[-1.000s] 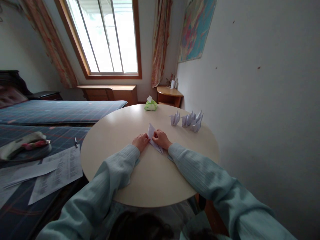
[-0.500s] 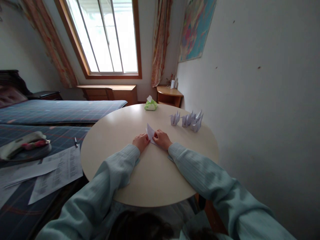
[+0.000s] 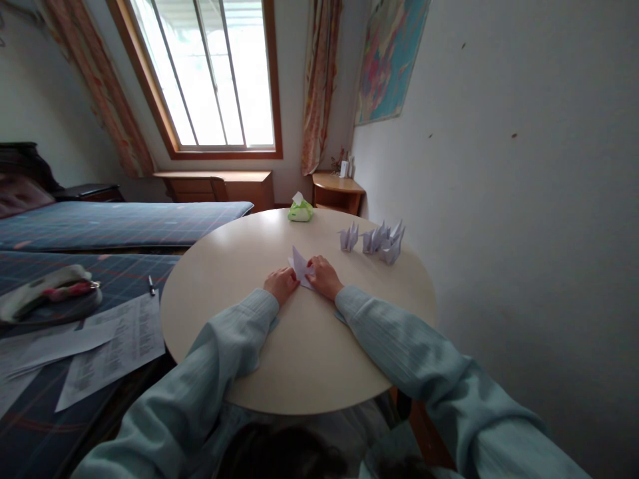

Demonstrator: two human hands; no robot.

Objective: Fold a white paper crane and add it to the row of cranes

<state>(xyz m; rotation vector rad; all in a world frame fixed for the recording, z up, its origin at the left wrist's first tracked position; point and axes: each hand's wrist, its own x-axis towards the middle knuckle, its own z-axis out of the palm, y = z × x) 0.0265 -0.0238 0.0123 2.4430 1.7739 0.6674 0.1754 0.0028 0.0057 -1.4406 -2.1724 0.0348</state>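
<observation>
A partly folded piece of white paper [image 3: 300, 266] stands on the round table [image 3: 299, 359], one pointed flap sticking up. My left hand [image 3: 282, 285] is closed on its near left edge, fingertips pinching low down. From the other side my right hand [image 3: 324, 276] grips the paper, with thumb and fingers around its right part. Both hands hide some of the lower folds. Several folded paper cranes [image 3: 382, 241] stand beyond my right hand, one of them a little apart on the left.
A green tissue pack [image 3: 300, 209] sits at the table's far edge. On the bed at the left lie printed sheets [image 3: 117, 339], a pen [image 3: 152, 286] and a pale pouch [image 3: 50, 291]. The white wall [image 3: 524, 219] rises close on the right.
My right fingers have shifted slightly on the paper, and more of its right side shows between them. The left hand stays in nearly the same place.
</observation>
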